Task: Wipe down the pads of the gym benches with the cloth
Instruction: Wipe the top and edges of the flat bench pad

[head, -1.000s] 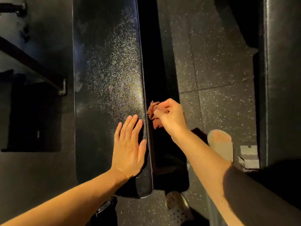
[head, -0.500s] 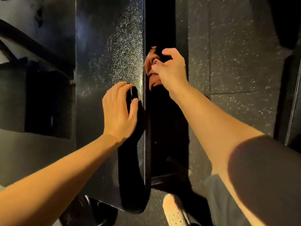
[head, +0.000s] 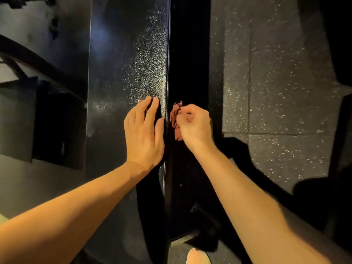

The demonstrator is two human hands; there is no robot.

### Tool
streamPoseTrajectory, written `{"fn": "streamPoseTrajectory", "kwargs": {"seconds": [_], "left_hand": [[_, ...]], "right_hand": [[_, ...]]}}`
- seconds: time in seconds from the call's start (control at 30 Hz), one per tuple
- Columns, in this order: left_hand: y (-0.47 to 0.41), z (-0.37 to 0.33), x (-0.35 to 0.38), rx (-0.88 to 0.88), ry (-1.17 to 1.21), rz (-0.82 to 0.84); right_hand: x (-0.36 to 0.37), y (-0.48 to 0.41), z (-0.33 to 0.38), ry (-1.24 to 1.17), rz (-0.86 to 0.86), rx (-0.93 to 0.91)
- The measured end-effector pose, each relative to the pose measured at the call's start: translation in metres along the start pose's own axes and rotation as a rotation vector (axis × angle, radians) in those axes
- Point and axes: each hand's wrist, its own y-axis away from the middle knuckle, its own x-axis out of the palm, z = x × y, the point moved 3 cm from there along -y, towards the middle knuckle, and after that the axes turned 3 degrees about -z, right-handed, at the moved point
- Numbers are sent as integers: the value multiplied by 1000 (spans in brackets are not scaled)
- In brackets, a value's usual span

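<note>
A long black bench pad point(head: 122, 60) runs away from me down the middle of the view, its textured top shining. My left hand point(head: 143, 134) rests flat on the pad's top near the right edge, fingers straight. Just beyond that edge, my right hand point(head: 194, 126) grips a bunched reddish-brown cloth point(head: 174, 119) and holds it against the pad's dark right side face. Most of the cloth is hidden behind my fingers.
Speckled rubber floor tiles point(head: 276, 92) lie to the right of the bench. A dark frame bar point(head: 38, 61) and black equipment stand at the left. My light shoe point(head: 198, 257) shows at the bottom. Another dark object point(head: 341, 149) is at the right edge.
My right hand first slid the cloth away from me along the pad's side, then came back nearer. My left hand lifted its palm, then flattened again on the top.
</note>
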Motion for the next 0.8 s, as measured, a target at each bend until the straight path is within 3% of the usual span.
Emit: {"fn": "streamPoseTrajectory", "kwargs": {"seconds": [0.07, 0.23, 0.43, 0.63, 0.8], "left_hand": [[0, 1, 2, 1, 0, 3], [0, -2, 3, -27, -16, 37], [-1, 2, 5, -31, -15, 54], [-1, 1, 6, -37, -13, 61], [-1, 4, 7, -36, -7, 68]], "right_hand": [[0, 21, -14, -26, -1, 27], [-9, 102, -51, 52, 277, 96], [3, -17, 4, 83, 12, -56], [-9, 102, -43, 83, 289, 134], [2, -2, 14, 83, 25, -65]]}}
